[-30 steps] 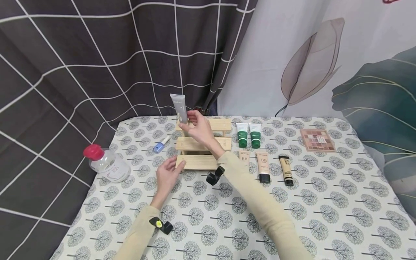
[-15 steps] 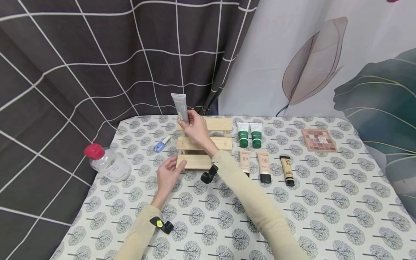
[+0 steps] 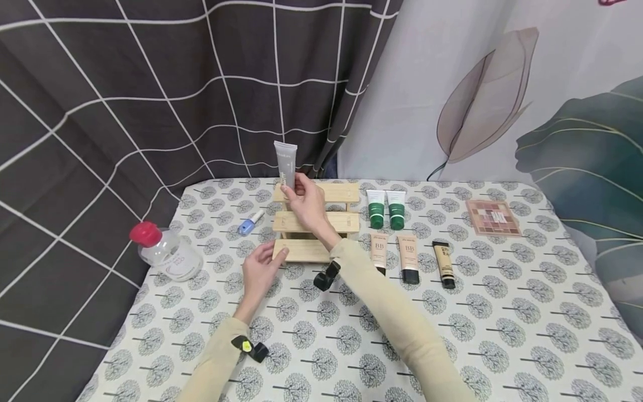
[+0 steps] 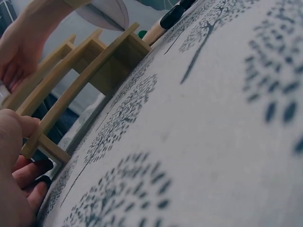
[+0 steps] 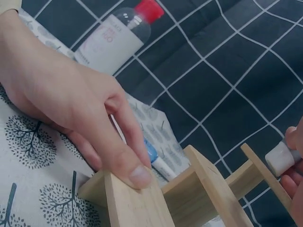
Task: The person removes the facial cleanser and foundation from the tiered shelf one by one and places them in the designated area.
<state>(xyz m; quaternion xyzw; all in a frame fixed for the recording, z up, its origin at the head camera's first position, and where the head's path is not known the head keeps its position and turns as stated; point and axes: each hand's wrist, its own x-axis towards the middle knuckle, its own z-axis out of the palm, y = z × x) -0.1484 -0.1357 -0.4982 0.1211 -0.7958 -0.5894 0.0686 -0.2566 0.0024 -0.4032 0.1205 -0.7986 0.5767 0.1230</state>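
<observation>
A three-step wooden display rack [image 3: 316,222] stands on the patterned cloth. My left hand [image 3: 260,271] grips the left end of its lowest step, thumb on top and the other fingers around the side. In the right wrist view that thumb presses the pale board [image 5: 137,205]. My right hand [image 3: 307,204] pinches a grey squeeze tube [image 3: 286,162] near its lower end. The tube is nearly upright, crimped end up, at the left end of the top step. Its white cap [image 5: 280,159] points down, close by the top board in the right wrist view.
Left of the rack are a blue nail polish bottle [image 3: 246,226] and a clear bottle with a red cap [image 3: 171,255]. To the right lie two green-and-white tubes [image 3: 396,209], two BB cream tubes [image 3: 408,254], a gold tube [image 3: 444,264] and an eyeshadow palette [image 3: 494,218].
My right hand has shifted a little to the right with the grey tube, which now stands straighter. My left hand keeps its grip on the rack.
</observation>
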